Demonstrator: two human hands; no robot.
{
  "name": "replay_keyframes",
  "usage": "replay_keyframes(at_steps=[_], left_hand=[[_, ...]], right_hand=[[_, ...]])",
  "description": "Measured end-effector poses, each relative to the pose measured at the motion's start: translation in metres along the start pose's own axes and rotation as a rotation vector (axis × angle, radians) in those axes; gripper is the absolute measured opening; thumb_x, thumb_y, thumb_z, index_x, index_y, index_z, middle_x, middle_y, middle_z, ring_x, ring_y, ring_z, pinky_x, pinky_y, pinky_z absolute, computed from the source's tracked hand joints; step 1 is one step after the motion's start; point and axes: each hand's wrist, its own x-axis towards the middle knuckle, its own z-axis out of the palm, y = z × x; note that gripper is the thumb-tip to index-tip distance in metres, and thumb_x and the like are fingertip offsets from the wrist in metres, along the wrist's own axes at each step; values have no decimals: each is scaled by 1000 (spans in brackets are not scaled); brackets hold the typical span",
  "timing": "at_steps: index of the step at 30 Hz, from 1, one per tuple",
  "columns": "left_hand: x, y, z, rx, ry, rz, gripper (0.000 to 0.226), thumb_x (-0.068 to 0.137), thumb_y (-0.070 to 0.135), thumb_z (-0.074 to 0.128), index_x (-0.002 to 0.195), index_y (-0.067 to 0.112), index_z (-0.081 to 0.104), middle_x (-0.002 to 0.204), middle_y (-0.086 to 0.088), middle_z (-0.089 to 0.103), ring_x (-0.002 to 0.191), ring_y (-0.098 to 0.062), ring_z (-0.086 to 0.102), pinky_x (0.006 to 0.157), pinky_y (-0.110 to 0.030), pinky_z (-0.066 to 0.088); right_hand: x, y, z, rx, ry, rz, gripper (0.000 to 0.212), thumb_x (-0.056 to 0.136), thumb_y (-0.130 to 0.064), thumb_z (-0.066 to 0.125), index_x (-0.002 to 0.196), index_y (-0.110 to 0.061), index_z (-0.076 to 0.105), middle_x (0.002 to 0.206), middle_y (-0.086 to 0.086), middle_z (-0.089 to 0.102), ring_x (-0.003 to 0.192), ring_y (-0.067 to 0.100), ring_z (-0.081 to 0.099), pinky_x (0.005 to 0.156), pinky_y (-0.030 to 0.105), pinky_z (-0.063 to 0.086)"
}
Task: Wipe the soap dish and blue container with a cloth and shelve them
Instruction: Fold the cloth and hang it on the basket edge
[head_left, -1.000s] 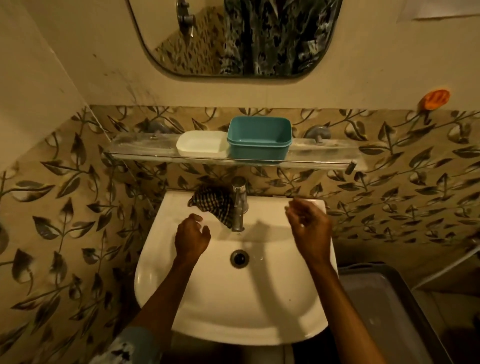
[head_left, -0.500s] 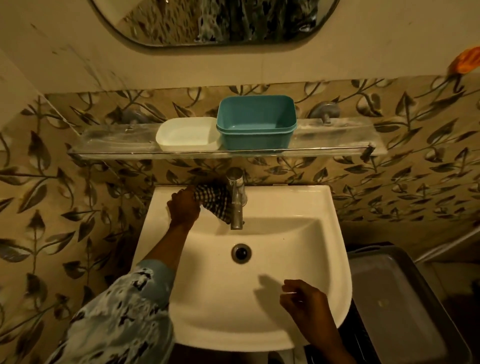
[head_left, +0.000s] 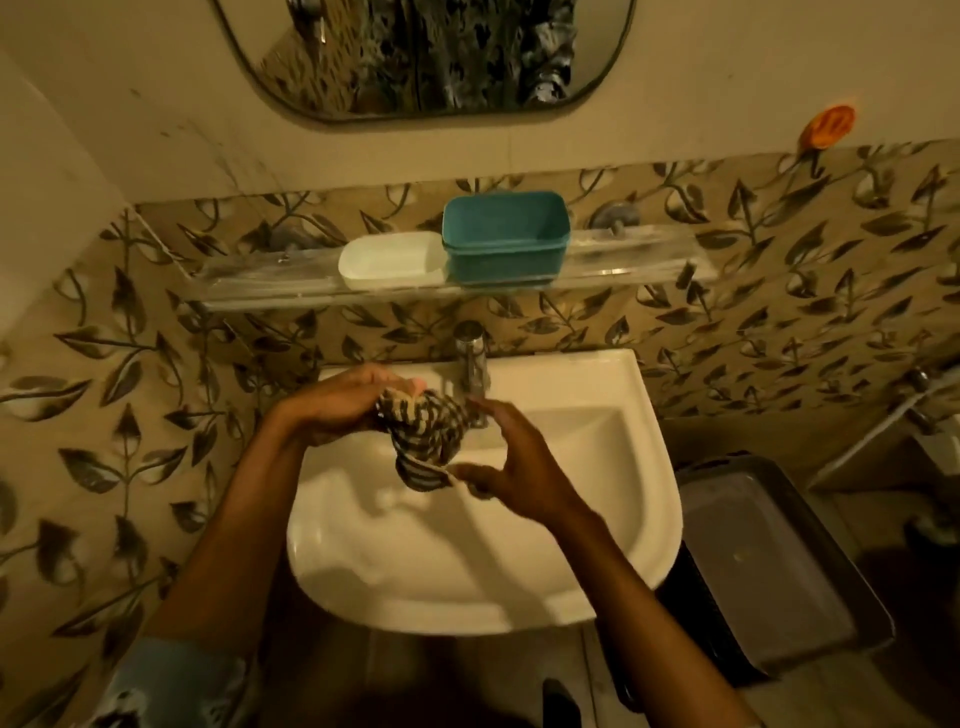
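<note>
A checked cloth (head_left: 428, 434) hangs over the white sink basin (head_left: 613, 519), held between both hands. My left hand (head_left: 343, 402) grips its upper end near the tap. My right hand (head_left: 511, 462) pinches the lower edge of the cloth with thumb and fingers. On the glass shelf (head_left: 634, 262) above the sink stand the white soap dish (head_left: 390, 260) and, touching its right side, the blue container (head_left: 505, 239). Both look empty and sit well above my hands.
A chrome tap (head_left: 471, 358) rises at the back of the sink, just behind the cloth. A mirror (head_left: 426, 52) hangs above the shelf. A grey tray-like bin (head_left: 774, 556) sits low to the right of the sink. An orange hook (head_left: 826, 127) is on the wall.
My left hand has lifted the cloth from the sink's back ledge out over the basin. My right hand has come up from the basin's front rim and taken hold of the cloth's lower edge.
</note>
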Motion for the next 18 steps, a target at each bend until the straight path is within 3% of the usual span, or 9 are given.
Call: replay_keyframes(at_steps=[3,5,7,10,12,14,18], left_hand=[[-14,10,21,-149,-103,74,42,33,45,88,63,18,76,62,1,70,60,-5,66,58,-17,55],[-17,8,33,-242,-62,89,41,24,39,89,57,18,75,58,2,70,57,-5,66,55,-17,54],[-14,3,41,-329,-37,75,45,25,35,88,62,14,73,60,1,71,62,-12,68,54,-18,55],[-8,-9,56,-409,-52,25,33,39,32,84,64,15,74,65,0,72,63,-13,68,56,-19,55],[-4,-15,67,-412,-54,-11,23,56,34,77,69,15,73,66,0,72,61,-12,68,56,-18,55],[2,-23,76,-358,-66,-13,30,62,36,75,80,13,68,71,-2,72,67,-14,68,59,-20,55],[14,-33,104,-47,-75,145,21,90,24,59,107,12,59,99,-2,66,100,-19,61,88,-31,49]], right_hand=[[-5,-9,-6,53,3,-16,73,74,-22,77,137,-15,42,134,7,51,123,15,50,100,28,43],[-15,-13,-17,128,5,-8,45,74,-13,76,115,-16,57,108,2,64,100,9,61,84,25,51],[-26,-18,-31,104,16,-8,23,75,-16,77,94,-13,62,87,3,66,82,15,62,72,29,50],[-44,-22,-50,73,44,16,19,85,-20,67,88,-2,62,83,17,64,78,26,59,70,36,49],[-54,-24,-59,63,85,33,25,92,-20,55,85,2,62,82,21,64,75,24,58,70,40,49],[-61,-27,-68,37,153,66,31,96,-21,50,80,2,63,78,20,64,74,18,57,71,40,47],[-64,-30,-85,-57,214,110,36,95,-29,50,71,-5,61,68,6,58,66,14,53,65,38,43]])
